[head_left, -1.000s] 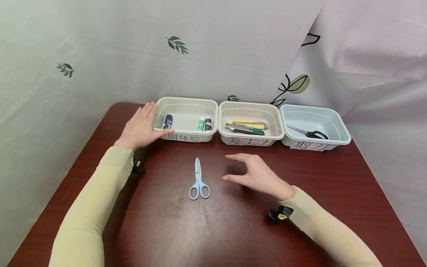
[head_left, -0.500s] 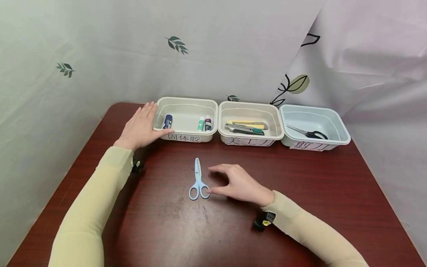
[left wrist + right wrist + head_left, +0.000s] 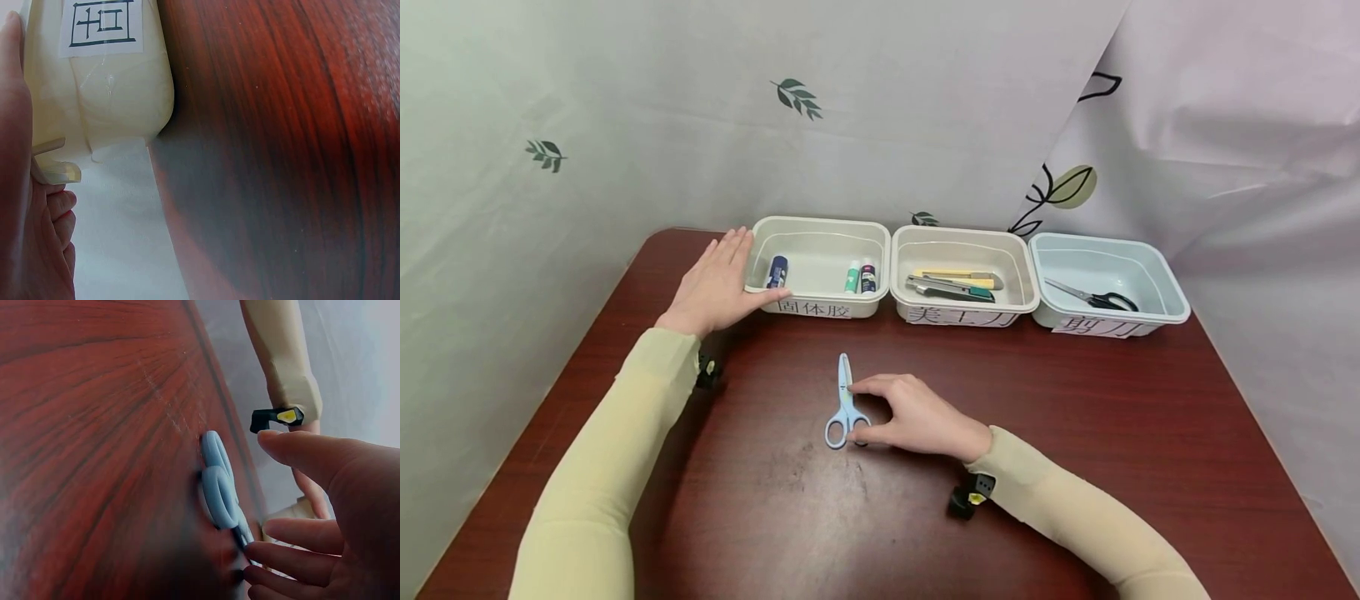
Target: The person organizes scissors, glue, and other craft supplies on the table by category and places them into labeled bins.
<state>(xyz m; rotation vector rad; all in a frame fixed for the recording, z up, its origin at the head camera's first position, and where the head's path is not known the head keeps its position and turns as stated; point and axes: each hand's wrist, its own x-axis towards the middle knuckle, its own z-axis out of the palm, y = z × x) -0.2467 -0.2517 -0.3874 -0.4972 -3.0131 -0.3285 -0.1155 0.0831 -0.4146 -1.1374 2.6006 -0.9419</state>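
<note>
A pair of light blue scissors (image 3: pixel 844 398) lies on the dark red table, blades pointing away. My right hand (image 3: pixel 917 418) is over the right side of the scissors, thumb by a handle ring and index finger near the blades. Thumb and fingers stay apart in the right wrist view, with the handle rings (image 3: pixel 219 494) seen beyond them. At the far left, my left hand (image 3: pixel 715 283) rests against the corner of a cream bin (image 3: pixel 820 223), thumb along its front rim and straight fingers along its left side.
Three labelled bins stand in a row at the back. Glue sticks (image 3: pixel 853 277) are in the left bin. The middle bin (image 3: pixel 955 235) has several utility knives (image 3: pixel 951 288). Black-handled scissors (image 3: pixel 1108 301) lie in the light blue bin (image 3: pixel 1180 310). A printed curtain (image 3: pixel 887 108) hangs behind.
My right hand has moved left and slightly toward me, from beside the blue scissors to over them. The left hand and the scissors stay where they were.
</note>
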